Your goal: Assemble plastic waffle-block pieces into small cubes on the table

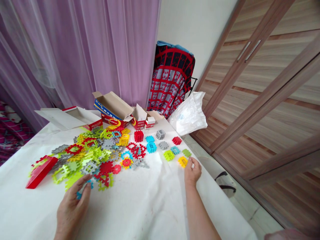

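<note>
My left hand [73,202] is over the near edge of a heap of coloured plastic interlocking pieces [82,155], thumb and fingers a little apart. A blue piece [79,195] shows between its thumb and fingers; I cannot make out whether they touch it. At the table's right side, my right hand [193,171] is closed, its fingertips at the edge of a green piece [186,152]. Just left of that hand sits a yellow stack [183,162]. Beyond are a lime stack [169,155], a light-blue stack [175,150] and a red stack [177,140].
Open cardboard boxes [113,105] stand along the back of the white-covered table [140,206]. A red tray-like piece [42,172] lies at left. Grey, blue and red stacks [138,136] are mid-table. A white plastic bag [188,113] hangs at the back right corner.
</note>
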### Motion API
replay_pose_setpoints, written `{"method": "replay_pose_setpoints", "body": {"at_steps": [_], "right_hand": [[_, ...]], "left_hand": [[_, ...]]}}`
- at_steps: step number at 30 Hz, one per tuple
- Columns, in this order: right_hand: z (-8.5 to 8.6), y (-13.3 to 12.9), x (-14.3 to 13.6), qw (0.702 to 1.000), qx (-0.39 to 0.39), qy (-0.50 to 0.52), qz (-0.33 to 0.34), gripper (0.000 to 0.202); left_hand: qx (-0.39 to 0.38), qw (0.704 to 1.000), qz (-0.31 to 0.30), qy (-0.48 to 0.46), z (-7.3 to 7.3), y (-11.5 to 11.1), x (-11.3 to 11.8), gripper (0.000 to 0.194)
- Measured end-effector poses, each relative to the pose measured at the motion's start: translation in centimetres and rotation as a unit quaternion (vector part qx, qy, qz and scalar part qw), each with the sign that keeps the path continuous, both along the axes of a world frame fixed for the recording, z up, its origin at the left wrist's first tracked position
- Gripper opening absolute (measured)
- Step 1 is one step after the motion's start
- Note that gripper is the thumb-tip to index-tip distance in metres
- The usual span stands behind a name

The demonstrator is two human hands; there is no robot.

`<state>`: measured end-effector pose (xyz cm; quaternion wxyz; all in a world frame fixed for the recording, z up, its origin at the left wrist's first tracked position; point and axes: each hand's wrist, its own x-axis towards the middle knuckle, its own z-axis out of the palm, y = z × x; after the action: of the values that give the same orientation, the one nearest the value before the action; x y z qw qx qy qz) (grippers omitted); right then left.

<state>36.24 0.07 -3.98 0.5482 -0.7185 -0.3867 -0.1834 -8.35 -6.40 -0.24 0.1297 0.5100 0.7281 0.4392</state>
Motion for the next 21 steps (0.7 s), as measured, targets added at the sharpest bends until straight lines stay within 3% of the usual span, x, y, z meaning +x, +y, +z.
{"method": "replay_pose_setpoints", "body": {"at_steps": [4, 8, 15, 18, 21], "right_hand": [[0.2, 0.1, -0.7, 0.999, 0.014, -0.038, 0.025, 0.035], [1.2, -0.2, -3.1, 0.988, 0.004, -0.119, 0.102, 0.027], [2.8, -1.4, -9.9, 0.922, -0.066, -0.217, 0.315, 0.017], [3.0, -1.7, -11.3, 0.894, -0.117, -0.243, 0.359, 0.015], [2.8, -1.6, -11.5, 0.886, -0.151, -0.234, 0.371, 0.018]], "left_hand": [[0.009, 1.0, -0.01, -0.008, 0.2, -0.1, 0.0, 0.04], [0.01, 1.0, -0.004, -0.02, 0.2, 0.0, 0.2, 0.04], [0.016, 1.0, -0.011, -0.013, -0.7, 0.3, -0.1, 0.039], [0.019, 1.0, -0.017, -0.01, -1.1, 0.3, -0.3, 0.038], [0.023, 0.999, -0.021, -0.012, -1.3, 0.4, -0.4, 0.034]]}}
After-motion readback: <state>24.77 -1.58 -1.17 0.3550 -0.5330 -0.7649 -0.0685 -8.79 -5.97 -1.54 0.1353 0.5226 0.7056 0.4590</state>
